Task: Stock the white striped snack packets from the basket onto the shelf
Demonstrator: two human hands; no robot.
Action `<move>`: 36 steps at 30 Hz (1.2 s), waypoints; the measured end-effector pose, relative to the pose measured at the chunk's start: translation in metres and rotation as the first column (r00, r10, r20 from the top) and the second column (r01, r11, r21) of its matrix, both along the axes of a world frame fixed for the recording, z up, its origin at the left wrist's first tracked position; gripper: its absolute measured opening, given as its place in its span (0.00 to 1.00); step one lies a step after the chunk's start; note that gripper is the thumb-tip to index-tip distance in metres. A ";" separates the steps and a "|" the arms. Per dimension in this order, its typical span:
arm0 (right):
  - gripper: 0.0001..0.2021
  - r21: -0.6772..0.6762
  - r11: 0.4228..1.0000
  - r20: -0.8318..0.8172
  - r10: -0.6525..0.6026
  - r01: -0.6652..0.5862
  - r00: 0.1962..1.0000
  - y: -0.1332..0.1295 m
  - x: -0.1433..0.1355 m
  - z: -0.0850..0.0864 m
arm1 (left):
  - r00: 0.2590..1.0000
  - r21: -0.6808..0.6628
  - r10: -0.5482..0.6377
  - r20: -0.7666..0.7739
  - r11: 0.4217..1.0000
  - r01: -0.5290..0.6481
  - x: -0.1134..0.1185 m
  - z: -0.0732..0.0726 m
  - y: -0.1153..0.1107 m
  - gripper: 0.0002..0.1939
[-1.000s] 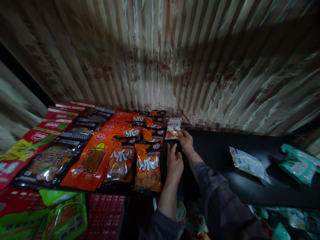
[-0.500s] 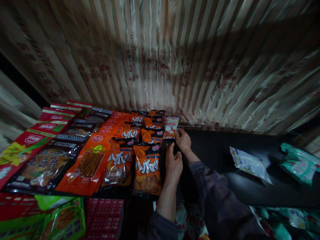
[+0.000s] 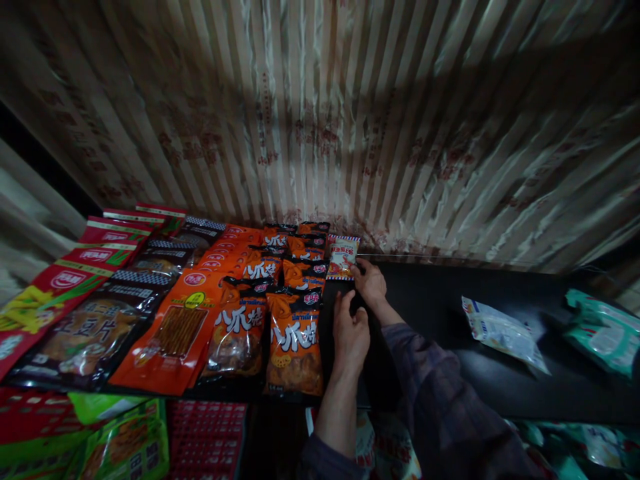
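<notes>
A small white snack packet point(image 3: 343, 255) with striped ends and red print lies at the back of the black shelf, beside the rows of orange snack bags. My right hand point(image 3: 371, 285) reaches to its lower right corner; the fingertips touch or nearly touch it, not wrapped around it. Lower and to the left, my left hand point(image 3: 351, 333) hovers over the shelf with its fingers loosely bent and apart, holding nothing. The nearest orange-and-black snack bag point(image 3: 295, 343) lies just left of that hand.
Orange stick-snack bags point(image 3: 173, 327), dark bags point(image 3: 93, 327) and red bags point(image 3: 63, 283) overlap in rows at left. A white-blue packet point(image 3: 504, 333) and a green bag point(image 3: 605, 330) lie at right on the shelf point(image 3: 425, 293). Below are a red basket point(image 3: 207, 437) and more bags.
My right hand has drawn slightly right of the small packet's corner. My left hand's fingers have curled a little. The view has shifted slightly; the bags stay in place.
</notes>
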State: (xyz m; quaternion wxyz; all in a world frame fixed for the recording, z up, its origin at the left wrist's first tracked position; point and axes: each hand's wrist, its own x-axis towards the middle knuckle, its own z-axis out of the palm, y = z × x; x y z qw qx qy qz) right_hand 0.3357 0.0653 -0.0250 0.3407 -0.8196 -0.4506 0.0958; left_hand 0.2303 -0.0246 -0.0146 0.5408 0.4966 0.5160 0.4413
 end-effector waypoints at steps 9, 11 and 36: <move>0.21 0.026 0.999 0.061 0.017 -0.019 0.998 -0.009 0.005 0.004 | 0.999 -0.004 0.013 -0.037 1.000 -0.013 -0.001 0.014 -0.010 0.20; 0.21 0.056 0.997 0.082 0.043 -0.048 0.996 -0.012 0.004 0.008 | 0.998 -0.009 0.024 -0.051 1.000 -0.024 -0.001 0.018 -0.013 0.20; 0.15 0.359 0.912 -0.107 0.251 -0.198 0.962 -0.050 -0.034 0.030 | 0.991 0.242 -0.019 -0.135 0.969 0.051 -0.059 0.071 -0.079 0.15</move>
